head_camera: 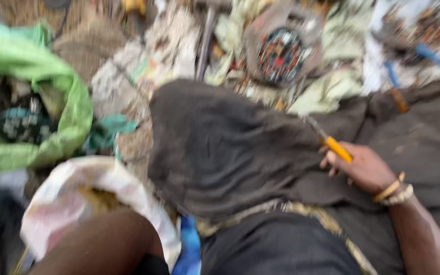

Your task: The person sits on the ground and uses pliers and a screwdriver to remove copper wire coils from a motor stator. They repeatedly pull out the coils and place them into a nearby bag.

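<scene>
Right hand (363, 165) closed around yellow-handled tool (332, 144), resting on dark cloth (225, 147). Left hand hidden inside white sack (103, 178); grip indeterminable. Frame blurred.

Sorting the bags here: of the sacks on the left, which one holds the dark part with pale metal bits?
The green bag at far left: its open mouth shows that dark part. The white sack below it shows only yellowish contents, blurred.

Daylit, scrap-littered ground (128, 147)
</scene>
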A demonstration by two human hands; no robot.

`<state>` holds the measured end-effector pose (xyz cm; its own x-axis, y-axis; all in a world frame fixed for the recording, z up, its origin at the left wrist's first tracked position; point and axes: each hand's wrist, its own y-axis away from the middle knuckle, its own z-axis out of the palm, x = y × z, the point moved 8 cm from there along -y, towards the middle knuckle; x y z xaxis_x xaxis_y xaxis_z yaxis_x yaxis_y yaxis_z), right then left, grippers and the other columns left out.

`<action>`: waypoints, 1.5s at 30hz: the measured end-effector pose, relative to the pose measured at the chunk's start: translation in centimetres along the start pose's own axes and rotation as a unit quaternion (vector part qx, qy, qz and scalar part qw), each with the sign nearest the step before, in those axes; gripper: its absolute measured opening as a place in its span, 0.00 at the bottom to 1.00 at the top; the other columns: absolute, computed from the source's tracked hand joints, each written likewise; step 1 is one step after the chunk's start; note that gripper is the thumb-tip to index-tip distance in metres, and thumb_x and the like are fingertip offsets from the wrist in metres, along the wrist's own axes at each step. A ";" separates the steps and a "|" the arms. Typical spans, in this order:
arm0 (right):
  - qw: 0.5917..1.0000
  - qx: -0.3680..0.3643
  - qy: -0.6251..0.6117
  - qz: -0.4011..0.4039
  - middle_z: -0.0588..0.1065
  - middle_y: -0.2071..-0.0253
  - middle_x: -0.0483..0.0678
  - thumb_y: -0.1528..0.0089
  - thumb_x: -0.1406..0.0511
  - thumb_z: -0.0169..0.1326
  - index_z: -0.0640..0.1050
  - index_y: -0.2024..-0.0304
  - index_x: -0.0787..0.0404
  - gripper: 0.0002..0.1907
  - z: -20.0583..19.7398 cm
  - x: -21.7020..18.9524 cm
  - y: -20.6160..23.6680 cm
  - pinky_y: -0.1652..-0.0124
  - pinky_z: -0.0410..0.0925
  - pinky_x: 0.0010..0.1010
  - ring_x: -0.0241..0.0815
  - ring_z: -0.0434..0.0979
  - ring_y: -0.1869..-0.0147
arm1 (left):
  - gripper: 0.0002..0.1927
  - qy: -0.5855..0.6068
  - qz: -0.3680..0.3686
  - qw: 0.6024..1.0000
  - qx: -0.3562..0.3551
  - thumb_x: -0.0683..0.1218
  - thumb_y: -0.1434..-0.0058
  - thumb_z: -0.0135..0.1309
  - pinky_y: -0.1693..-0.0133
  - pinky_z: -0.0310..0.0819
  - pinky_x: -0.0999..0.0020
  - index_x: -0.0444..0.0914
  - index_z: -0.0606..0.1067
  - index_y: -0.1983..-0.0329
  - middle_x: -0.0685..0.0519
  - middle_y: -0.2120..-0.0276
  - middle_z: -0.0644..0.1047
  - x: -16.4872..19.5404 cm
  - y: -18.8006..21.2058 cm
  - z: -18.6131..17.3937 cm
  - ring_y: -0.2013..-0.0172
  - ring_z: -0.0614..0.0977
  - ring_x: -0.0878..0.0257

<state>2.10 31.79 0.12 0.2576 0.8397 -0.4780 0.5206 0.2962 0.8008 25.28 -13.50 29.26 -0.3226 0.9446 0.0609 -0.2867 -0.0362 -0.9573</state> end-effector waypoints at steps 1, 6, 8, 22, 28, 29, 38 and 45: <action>0.997 -0.010 -0.076 -0.019 0.82 0.58 0.50 0.34 0.58 0.53 0.78 0.43 0.60 0.20 -0.6 -0.9 0.4 0.72 0.69 0.30 0.40 0.79 0.61 | 0.26 0.031 -0.008 0.999 0.019 0.41 0.33 0.63 0.41 0.74 0.60 0.39 0.70 0.34 0.44 0.47 0.79 -0.5 1.2 1.0 0.46 0.81 0.51; 0.862 -0.108 -0.439 -0.230 0.68 0.29 0.58 0.29 0.62 0.49 0.56 0.20 0.50 0.35 -2.8 -7.9 3.7 0.74 0.70 0.25 0.56 0.77 0.34 | 0.28 0.343 -0.213 0.848 -0.345 0.40 0.34 0.64 0.40 0.74 0.60 0.39 0.69 0.32 0.44 0.46 0.79 5.6 12.0 20.5 0.44 0.81 0.51; 0.735 -0.260 -0.571 -0.257 0.61 0.27 0.65 0.24 0.69 0.47 0.54 0.21 0.58 0.30 -1.7 -10.2 4.7 0.68 0.71 0.26 0.62 0.68 0.28 | 0.29 0.384 -0.243 0.687 -0.567 0.40 0.34 0.64 0.39 0.74 0.60 0.39 0.69 0.31 0.44 0.45 0.79 11.7 20.6 25.3 0.44 0.81 0.51; 0.889 -0.062 -0.393 -0.224 0.64 0.28 0.63 0.34 0.62 0.54 0.76 0.44 0.74 0.23 -2.2 -4.5 -0.3 0.33 0.55 0.40 0.50 0.62 0.25 | 0.18 0.324 -0.166 0.344 -0.865 0.50 0.31 0.54 0.42 0.69 0.47 0.52 0.75 0.38 0.49 0.51 0.80 20.5 41.2 22.2 0.51 0.82 0.55; 0.812 -0.211 -0.516 -0.174 0.62 0.28 0.61 0.37 0.66 0.54 0.68 0.36 0.69 0.27 0.9 -8.1 0.8 0.33 0.59 0.52 0.58 0.61 0.24 | 0.15 0.343 -0.153 0.460 -0.804 0.49 0.32 0.54 0.30 0.59 0.50 0.49 0.77 0.42 0.50 0.60 0.85 20.9 40.8 21.5 0.54 0.86 0.57; 0.829 -0.207 -0.495 -0.158 0.64 0.28 0.60 0.38 0.65 0.54 0.68 0.35 0.68 0.29 1.1 -8.3 0.7 0.34 0.60 0.51 0.57 0.63 0.24 | 0.16 0.306 -0.155 0.429 -0.836 0.52 0.29 0.54 0.27 0.61 0.54 0.48 0.76 0.40 0.49 0.58 0.84 20.7 41.8 21.2 0.51 0.85 0.57; 0.968 -0.107 -0.196 -0.114 0.76 0.37 0.47 0.38 0.57 0.54 0.72 0.34 0.58 0.29 0.3 -8.3 -5.1 0.38 0.62 0.32 0.39 0.74 0.38 | 0.22 0.332 -0.065 0.507 -0.793 0.60 0.30 0.46 0.37 0.55 0.38 0.47 0.74 0.39 0.53 0.31 0.64 21.5 42.3 20.5 0.31 0.62 0.51; 0.991 0.008 -0.079 -0.105 0.79 0.44 0.48 0.35 0.54 0.50 0.77 0.38 0.55 0.25 0.7 -8.3 -6.7 0.40 0.63 0.33 0.40 0.75 0.41 | 0.26 0.313 -0.106 0.509 -0.795 0.65 0.31 0.42 0.43 0.57 0.40 0.46 0.75 0.42 0.50 0.34 0.66 21.5 40.6 20.7 0.34 0.66 0.50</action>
<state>-2.96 22.49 -1.51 0.2663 0.6781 -0.6850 0.5881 0.4488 0.6729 -12.03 -1.38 -2.48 0.0562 0.8088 0.5855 0.9974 -0.0715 0.0030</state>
